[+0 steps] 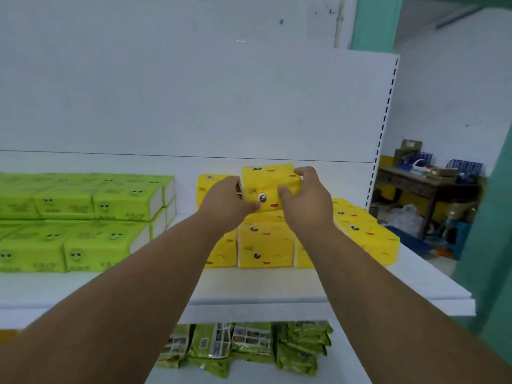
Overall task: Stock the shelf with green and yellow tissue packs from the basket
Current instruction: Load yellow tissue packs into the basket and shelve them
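A yellow tissue pack (267, 187) with a cartoon face is held between both hands above the stacked yellow packs (264, 245) on the white shelf (249, 289). My left hand (228, 202) grips its left end, and my right hand (306, 199) curls over its right end and top. Green tissue packs (83, 217) lie stacked in two layers on the left half of the shelf. The basket is out of view.
Green snack bags (249, 345) fill the shelf below. The shelf's slotted upright (383, 134) stands at the right. Beyond it are a dark wooden table (424, 187) with blue crates (465, 166) and clutter on the floor.
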A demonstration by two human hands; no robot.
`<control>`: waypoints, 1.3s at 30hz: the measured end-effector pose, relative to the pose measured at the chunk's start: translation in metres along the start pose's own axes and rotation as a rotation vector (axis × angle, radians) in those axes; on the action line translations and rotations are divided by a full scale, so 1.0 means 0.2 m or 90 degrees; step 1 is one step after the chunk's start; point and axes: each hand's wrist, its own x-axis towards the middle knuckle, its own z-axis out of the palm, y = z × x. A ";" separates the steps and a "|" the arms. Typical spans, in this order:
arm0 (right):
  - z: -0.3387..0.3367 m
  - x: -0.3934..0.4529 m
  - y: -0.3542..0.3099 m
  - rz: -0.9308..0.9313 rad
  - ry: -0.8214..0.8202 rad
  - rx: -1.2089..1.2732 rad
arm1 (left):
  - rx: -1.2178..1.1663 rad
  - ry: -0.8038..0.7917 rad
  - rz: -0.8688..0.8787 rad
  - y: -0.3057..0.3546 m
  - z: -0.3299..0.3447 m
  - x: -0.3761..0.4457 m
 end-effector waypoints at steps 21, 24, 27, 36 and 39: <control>0.52 0.59 0.36 -0.047 -0.226 -0.209 | 0.611 0.005 0.105 -0.31 0.27 0.67; 0.53 0.60 0.33 -0.053 -0.245 -0.246 | 0.631 0.002 0.110 -0.32 0.29 0.69; 0.53 0.59 0.30 -0.050 -0.263 -0.271 | 0.657 0.016 0.124 -0.32 0.30 0.68; 0.43 0.35 0.11 -0.146 -0.129 -0.358 | 0.577 0.101 0.247 -0.23 0.21 0.49; 0.34 0.19 -0.03 -0.178 -0.101 -0.350 | 0.522 0.111 0.346 -0.16 0.11 0.34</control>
